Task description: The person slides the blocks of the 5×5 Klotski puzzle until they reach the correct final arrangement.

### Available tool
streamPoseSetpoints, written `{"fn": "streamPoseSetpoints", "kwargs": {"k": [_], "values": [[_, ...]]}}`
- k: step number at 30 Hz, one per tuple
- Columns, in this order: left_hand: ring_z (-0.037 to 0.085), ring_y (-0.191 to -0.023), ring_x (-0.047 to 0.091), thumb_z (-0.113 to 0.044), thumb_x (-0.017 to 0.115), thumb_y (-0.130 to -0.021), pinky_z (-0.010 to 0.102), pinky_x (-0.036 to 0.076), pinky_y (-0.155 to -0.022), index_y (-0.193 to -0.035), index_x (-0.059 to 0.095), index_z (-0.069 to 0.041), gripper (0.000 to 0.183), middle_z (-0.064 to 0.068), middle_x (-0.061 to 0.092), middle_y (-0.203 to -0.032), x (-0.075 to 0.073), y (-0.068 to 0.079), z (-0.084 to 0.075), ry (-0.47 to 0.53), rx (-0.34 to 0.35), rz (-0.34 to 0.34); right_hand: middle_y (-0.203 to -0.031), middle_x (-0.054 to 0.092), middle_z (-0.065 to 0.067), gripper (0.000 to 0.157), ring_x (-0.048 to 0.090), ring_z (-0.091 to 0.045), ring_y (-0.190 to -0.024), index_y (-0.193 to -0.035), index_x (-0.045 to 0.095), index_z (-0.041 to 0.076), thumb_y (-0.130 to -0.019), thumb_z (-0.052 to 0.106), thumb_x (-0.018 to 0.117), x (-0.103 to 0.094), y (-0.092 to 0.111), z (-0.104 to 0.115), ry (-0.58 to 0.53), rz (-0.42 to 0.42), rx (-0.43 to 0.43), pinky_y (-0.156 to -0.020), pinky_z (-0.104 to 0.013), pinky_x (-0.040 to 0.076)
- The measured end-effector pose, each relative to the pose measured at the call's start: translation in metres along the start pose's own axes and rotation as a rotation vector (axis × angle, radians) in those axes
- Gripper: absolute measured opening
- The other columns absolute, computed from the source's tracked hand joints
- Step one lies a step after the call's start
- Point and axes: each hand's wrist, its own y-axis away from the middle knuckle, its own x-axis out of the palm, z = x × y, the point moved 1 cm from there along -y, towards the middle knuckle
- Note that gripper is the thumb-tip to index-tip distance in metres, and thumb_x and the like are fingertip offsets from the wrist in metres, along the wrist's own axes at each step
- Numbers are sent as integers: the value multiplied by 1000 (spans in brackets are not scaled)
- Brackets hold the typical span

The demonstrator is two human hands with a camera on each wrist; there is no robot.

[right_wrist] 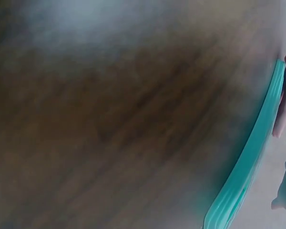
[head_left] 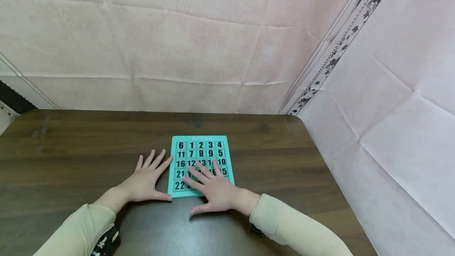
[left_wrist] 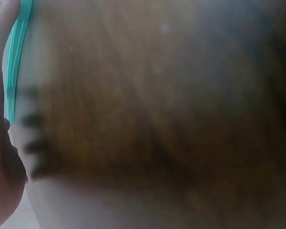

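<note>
A turquoise number slide puzzle (head_left: 172, 177) lies flat on the table, its top row reading 6, 1, 2, 3, 4. Spread fingers of my right hand (head_left: 218, 192) reach over its lower middle, hiding several tiles there; the thumb points off past the near edge. At the puzzle's left side is my left hand (head_left: 143, 183), fingers fanned out, with the index fingertip and thumb tip right at the edge. The left wrist view catches the puzzle's side (left_wrist: 16, 57) beside part of the left hand (left_wrist: 2, 162). In the right wrist view, the turquoise side (right_wrist: 248, 162) runs diagonally.
The dark brown wooden table (head_left: 89, 149) extends to both sides of the puzzle. Behind it hangs a pale creased cloth (head_left: 160, 50), and another white cloth (head_left: 391, 129) with a floral border drops along the right side.
</note>
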Motion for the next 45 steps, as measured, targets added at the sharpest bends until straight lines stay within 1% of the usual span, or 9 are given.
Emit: {"fn": "streamPoseSetpoints", "kwargs": {"k": [6, 14, 22, 26, 32, 38, 41, 45], "values": [[53, -138, 8, -77, 62, -63, 73, 6, -102, -149, 26, -11, 114, 23, 15, -155, 4, -1, 1, -6, 3, 7, -160, 0, 1, 88, -1, -24, -147, -152, 4, 27, -84, 73, 38, 3, -3, 4, 6, 40, -26, -112, -63, 4], [53, -139, 9, -76, 63, -64, 73, 5, -103, -149, 26, -12, 113, 23, 15, -155, 3, -1, 1, -2, 2, 16, -159, -1, 5, 88, -6, -21, -147, -151, 2, 28, -84, 73, 36, 5, -6, 8, 1, 76, -54, -112, -62, -1], [51, -139, 8, -78, 61, -63, 72, 4, -103, -149, 25, -14, 113, 23, 16, -155, 4, -1, 2, -1, -11, 22, -158, -1, 9, 86, -6, -19, -147, -150, 0, 31, -84, 74, 34, 5, -8, 9, -1, 117, -47, -113, -61, -1], [51, -140, 8, -78, 61, -63, 72, 4, -103, -149, 25, -15, 113, 22, 16, -155, 4, -1, 2, 2, -13, 27, -158, 2, 10, 84, -6, -18, -147, -150, 2, 32, -85, 74, 34, 3, -7, 8, -18, 119, -40, -113, -61, -1], [51, -139, 9, -77, 62, -63, 72, 4, -103, -149, 26, -14, 112, 22, 17, -154, 2, -2, 1, 6, -18, 33, -158, 3, 10, 83, -5, -19, -147, -151, 5, 32, -85, 73, 35, 3, -3, 4, -30, 109, -41, -112, -62, 0], [51, -139, 9, -77, 62, -63, 73, 5, -103, -149, 26, -14, 113, 22, 18, -154, 3, -3, 1, 1, -23, 32, -158, 4, 10, 82, -3, -20, -147, -151, 6, 32, -85, 73, 35, 3, 5, -2, -28, 109, -39, -112, -63, 1], [51, -140, 9, -78, 62, -62, 72, 4, -103, -149, 26, -14, 113, 20, 19, -155, 3, -3, 1, 1, -25, 31, -159, 5, 9, 82, -1, -21, -147, -151, 8, 31, -86, 72, 36, 2, 10, -6, -31, 112, -39, -112, -63, 2], [50, -140, 9, -79, 61, -62, 73, 4, -103, -149, 26, -14, 114, 16, 21, -155, 3, -2, 0, 6, -25, 30, -159, 5, 9, 82, -2, -21, -147, -151, 7, 32, -86, 71, 38, 4, 16, -10, -60, 129, -27, -112, -63, 1]]}}
